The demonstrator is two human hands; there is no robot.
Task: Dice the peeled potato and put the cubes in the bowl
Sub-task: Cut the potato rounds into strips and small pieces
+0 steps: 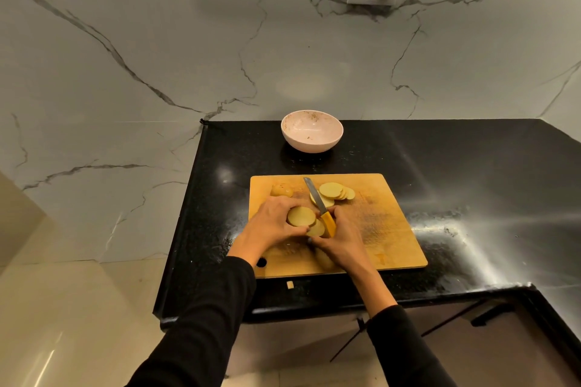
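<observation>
The left hand (273,223) curls its fingers around a stack of round potato slices (301,217) on the wooden board (393,229). The right hand (342,239) grips one knife (317,201) by its yellow handle, blade pointing away. More slices (334,192) lie fanned out past the blade. One potato end (282,190) sits near the far left corner. One bowl (312,131) stands behind the board on the black surface (471,166).

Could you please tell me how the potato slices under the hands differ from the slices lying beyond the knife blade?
The stacked slices are held by the left hand, near the board's middle; the fanned slices lie untouched nearer the bowl. The held ones are piled fairly squarely, while the loose ones overlap in a row. Both are pale round slices on the cutting board, not yet diced.
</observation>
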